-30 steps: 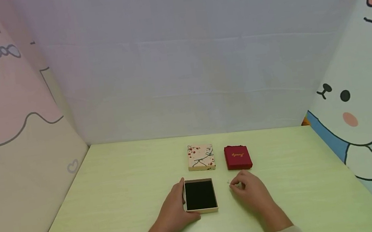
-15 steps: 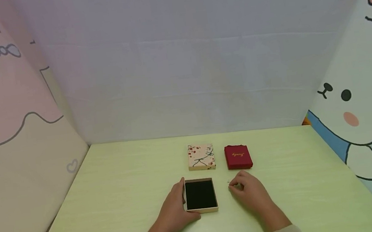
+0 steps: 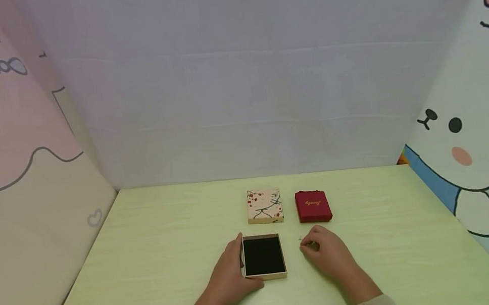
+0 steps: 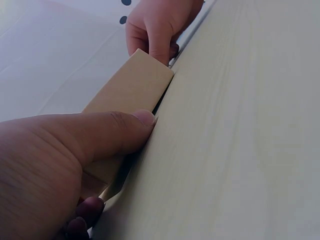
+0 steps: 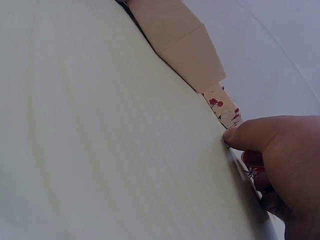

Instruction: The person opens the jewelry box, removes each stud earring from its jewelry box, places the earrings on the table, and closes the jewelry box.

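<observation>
My left hand [image 3: 229, 281] grips a shallow cream box [image 3: 266, 277] by its left side, the thumb at its near edge. The box lies on the table with its black inside facing up. To the right, my right hand [image 3: 328, 254] rests low over the table with bent fingers, thumb and index tips close together. A tiny silvery, spiky piece [image 5: 251, 172] shows beside those fingers in the right wrist view. From the head view this silvery piece [image 3: 300, 239] sits just beyond the fingertips. Whether the fingers pinch it I cannot tell.
A cream box lid with a red blossom print [image 3: 264, 206] lies behind the black-lined box. Next to it, a dark red box with gold lettering [image 3: 313, 206] lies beyond my right hand. The table [image 3: 167, 233] is pale green, with a white cloth [image 3: 242, 97] behind it.
My right hand has shifted slightly left and toward me, while the silvery piece looks almost unmoved. My left hand and the boxes stay put.
</observation>
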Available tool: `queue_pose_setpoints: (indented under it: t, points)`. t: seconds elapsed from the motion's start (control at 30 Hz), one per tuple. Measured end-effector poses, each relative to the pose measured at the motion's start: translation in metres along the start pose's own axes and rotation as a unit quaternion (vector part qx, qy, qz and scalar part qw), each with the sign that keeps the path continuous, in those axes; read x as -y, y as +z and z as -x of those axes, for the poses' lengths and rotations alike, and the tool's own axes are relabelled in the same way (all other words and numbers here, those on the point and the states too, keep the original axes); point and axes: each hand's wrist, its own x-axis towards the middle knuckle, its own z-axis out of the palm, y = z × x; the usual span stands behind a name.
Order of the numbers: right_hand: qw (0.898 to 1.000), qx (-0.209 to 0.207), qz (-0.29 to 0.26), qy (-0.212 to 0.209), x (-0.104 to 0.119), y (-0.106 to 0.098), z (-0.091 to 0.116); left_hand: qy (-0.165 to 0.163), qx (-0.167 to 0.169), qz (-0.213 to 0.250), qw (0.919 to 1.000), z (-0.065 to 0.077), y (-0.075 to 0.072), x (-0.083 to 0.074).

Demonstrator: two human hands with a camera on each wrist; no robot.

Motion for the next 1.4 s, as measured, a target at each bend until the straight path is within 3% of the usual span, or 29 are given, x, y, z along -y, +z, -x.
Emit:
queue_pose_setpoints:
  t: [0.87, 1.4]
  points:
    - [1.000, -0.015, -0.012, 0.021, 0.007, -0.004, -0.002, 0.003, -0.003, 0.000, 1.0000, -0.001, 0.002, 0.004]
    - [1.000, -0.015, -0.002, -0.005, 0.026, -0.011, -0.015, -0.002, 0.000, 0.001, 1.0000, -0.001, 0.001, 0.001]
